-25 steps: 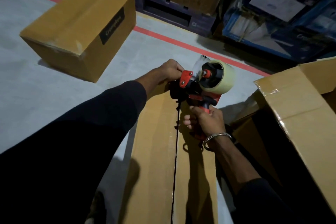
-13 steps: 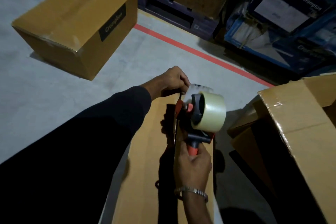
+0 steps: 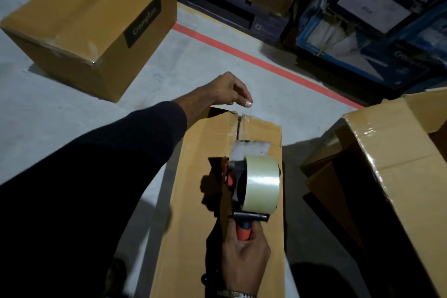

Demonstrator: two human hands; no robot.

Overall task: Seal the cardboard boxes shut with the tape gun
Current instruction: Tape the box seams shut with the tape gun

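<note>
A long cardboard box lies on the floor right in front of me, its top seam running away from me. My right hand grips the red handle of the tape gun, which sits on the seam with its clear tape roll upright. A short strip of tape runs from the gun toward the box's far edge. My left hand hovers just over that far edge, fingers loosely curled, holding nothing.
A taped Crompton box stands on the floor at the far left. An open box with raised flaps is close on the right. A red floor line runs in front of a pallet and blue cartons.
The tape gun came down onto the box and slid toward me along the seam, leaving tape behind. My left hand let go of the tape end and stayed by the far edge.
</note>
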